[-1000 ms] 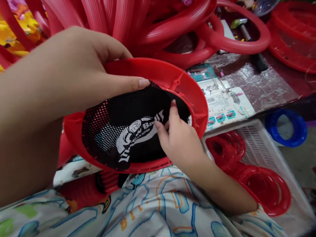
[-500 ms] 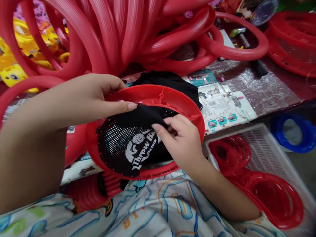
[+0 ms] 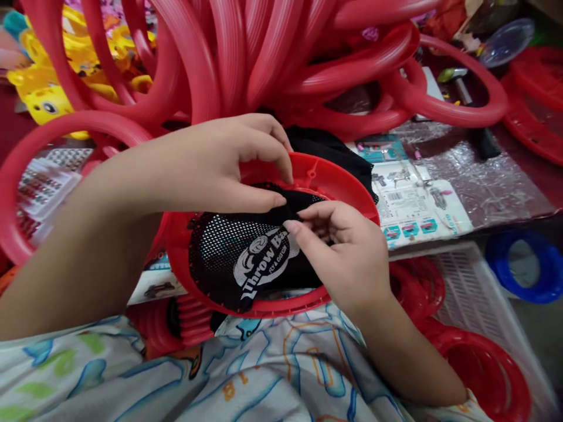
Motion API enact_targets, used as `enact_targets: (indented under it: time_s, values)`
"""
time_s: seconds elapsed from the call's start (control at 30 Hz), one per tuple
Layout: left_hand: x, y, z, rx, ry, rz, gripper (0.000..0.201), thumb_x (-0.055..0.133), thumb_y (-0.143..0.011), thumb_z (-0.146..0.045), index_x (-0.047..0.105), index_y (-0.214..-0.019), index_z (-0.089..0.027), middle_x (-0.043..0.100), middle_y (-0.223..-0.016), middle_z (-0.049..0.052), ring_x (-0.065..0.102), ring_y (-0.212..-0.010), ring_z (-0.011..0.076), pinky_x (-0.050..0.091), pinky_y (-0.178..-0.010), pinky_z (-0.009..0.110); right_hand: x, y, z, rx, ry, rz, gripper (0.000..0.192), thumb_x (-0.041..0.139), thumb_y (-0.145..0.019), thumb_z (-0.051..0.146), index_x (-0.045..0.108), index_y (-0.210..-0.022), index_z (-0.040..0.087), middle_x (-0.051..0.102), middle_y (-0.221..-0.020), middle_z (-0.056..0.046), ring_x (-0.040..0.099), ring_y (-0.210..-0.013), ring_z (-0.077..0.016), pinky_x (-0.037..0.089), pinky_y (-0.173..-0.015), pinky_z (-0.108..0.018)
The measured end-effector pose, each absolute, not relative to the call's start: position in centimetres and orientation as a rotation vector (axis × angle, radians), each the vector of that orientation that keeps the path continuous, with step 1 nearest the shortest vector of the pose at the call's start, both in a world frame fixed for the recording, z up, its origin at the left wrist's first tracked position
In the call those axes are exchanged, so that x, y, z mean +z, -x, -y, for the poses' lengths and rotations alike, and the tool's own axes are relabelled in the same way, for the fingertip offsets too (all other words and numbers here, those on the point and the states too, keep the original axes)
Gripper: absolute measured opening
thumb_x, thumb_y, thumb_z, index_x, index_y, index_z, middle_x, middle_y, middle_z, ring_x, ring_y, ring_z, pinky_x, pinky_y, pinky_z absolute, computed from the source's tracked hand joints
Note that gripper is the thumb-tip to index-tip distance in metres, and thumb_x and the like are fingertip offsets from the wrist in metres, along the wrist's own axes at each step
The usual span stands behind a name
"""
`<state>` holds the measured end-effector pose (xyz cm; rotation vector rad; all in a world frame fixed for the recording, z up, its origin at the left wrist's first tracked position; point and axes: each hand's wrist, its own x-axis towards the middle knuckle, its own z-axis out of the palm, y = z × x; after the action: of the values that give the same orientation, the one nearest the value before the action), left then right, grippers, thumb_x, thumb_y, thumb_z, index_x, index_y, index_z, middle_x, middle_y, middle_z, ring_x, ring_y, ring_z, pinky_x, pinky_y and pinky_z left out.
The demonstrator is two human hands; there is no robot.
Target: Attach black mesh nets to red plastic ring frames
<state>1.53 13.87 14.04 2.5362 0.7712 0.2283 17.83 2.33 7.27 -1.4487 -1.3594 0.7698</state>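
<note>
Net [image 3: 246, 258] is seated along the near hoop [image 3: 352, 199] rim; left hand [image 3: 220, 167] and right hand [image 3: 347, 252] pinch its unattached far edge.

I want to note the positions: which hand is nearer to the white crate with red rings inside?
Right. The right hand pinches the black mesh on the red frame, just beside the white crate. The left hand grips the frame's far rim, farther from the crate.

I count 1 red frame [image 3: 347, 190] in hand | 1 black mesh net [image 3: 246, 258] inside that frame | 1 white crate [image 3: 470, 287] right of frame | 1 blue ring [image 3: 528, 275] right of frame | 1 hammer [image 3: 466, 99] beyond frame | loose red hoops [image 3: 220, 58] behind frame: too many, overlapping, to count
</note>
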Motion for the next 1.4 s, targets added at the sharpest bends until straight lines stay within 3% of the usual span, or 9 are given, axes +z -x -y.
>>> enact_targets:
  time_s: [0.17, 0.37, 0.5, 0.63, 0.97, 1.23, 1.4]
  values:
    - [13.7, -1.9, -14.1, 0.218, -2.519, -0.827, 0.025, 0.059, -0.080, -0.042, 0.070, -0.088, -0.021, 0.059, -0.114, 0.004, 0.058, -0.106, 0.0214, 0.049, -0.092, 0.032, 6.7, -17.9, -3.1, 0.574, 1.667, 1.613, 0.030, 0.074, -0.078, 0.038, 0.070, -0.097, 0.016, 0.068, -0.078, -0.002, 0.060, -0.061, -0.0119, 0.047, -0.058, -0.028]
    - [13.9, -1.7, -14.3, 0.192, -2.511, -0.826, 0.023, 0.060, -0.078, -0.039, 0.069, -0.090, -0.023, 0.061, -0.114, 0.003, 0.059, -0.106, 0.0211, 0.049, -0.090, 0.031, 6.1, -17.5, -3.0, 0.135, 1.564, 1.847, 0.017, 0.056, -0.091, 0.022, 0.069, -0.082, 0.015, 0.069, -0.080, -0.005, 0.064, -0.077, -0.0166, 0.048, -0.069, -0.029]
    - [14.0, -1.8, -14.0, 0.210, -2.499, -0.796, 0.023, 0.057, -0.079, -0.037, 0.070, -0.093, -0.024, 0.063, -0.111, 0.002, 0.059, -0.106, 0.0198, 0.049, -0.088, 0.028, 6.7, -17.6, -2.4, -0.012, 1.387, 1.809, 0.012, 0.058, -0.088, 0.017, 0.068, -0.089, 0.012, 0.072, -0.084, -0.006, 0.061, -0.078, -0.0172, 0.048, -0.078, -0.032]
    - [14.1, -2.0, -13.8, 0.218, -2.509, -0.802, 0.024, 0.061, -0.079, -0.038, 0.072, -0.095, -0.024, 0.065, -0.112, 0.000, 0.061, -0.101, 0.0174, 0.047, -0.084, 0.025, 7.5, -18.0, -2.6, -0.034, 1.498, 1.737, 0.014, 0.058, -0.088, 0.021, 0.070, -0.092, 0.016, 0.071, -0.076, -0.003, 0.059, -0.078, -0.0209, 0.041, -0.078, -0.039]
    - [14.2, -2.7, -13.1, 0.338, -2.297, -1.004, 0.022, 0.062, -0.077, -0.036, 0.070, -0.074, -0.016, 0.067, -0.075, 0.000, 0.057, -0.070, 0.0133, 0.039, -0.063, 0.025, 7.4, -19.2, -4.2, -0.183, 1.576, 1.697, 0.021, 0.057, -0.091, 0.031, 0.071, -0.082, 0.019, 0.065, -0.069, -0.002, 0.056, -0.074, -0.0196, 0.035, -0.074, -0.038]
    - [13.8, -3.2, -12.9, 0.352, -2.322, -1.091, 0.031, 0.058, -0.079, -0.041, 0.068, -0.081, -0.012, 0.058, -0.067, -0.001, 0.046, -0.063, 0.0086, 0.036, -0.065, 0.024, 7.4, -19.4, -4.9, -0.148, 1.615, 1.648, 0.020, 0.058, -0.089, 0.030, 0.070, -0.076, 0.019, 0.059, -0.067, -0.002, 0.053, -0.072, -0.0182, 0.037, -0.073, -0.038]
    - [13.5, -3.3, -12.8, 0.384, -2.278, -1.100, 0.024, 0.058, -0.080, -0.037, 0.067, -0.079, -0.014, 0.057, -0.067, -0.001, 0.049, -0.065, 0.0104, 0.037, -0.065, 0.025, 7.7, -19.3, -5.1, -0.116, 1.663, 1.644, 0.020, 0.059, -0.090, 0.030, 0.067, -0.074, 0.021, 0.059, -0.066, -0.002, 0.054, -0.073, -0.0188, 0.039, -0.073, -0.039]
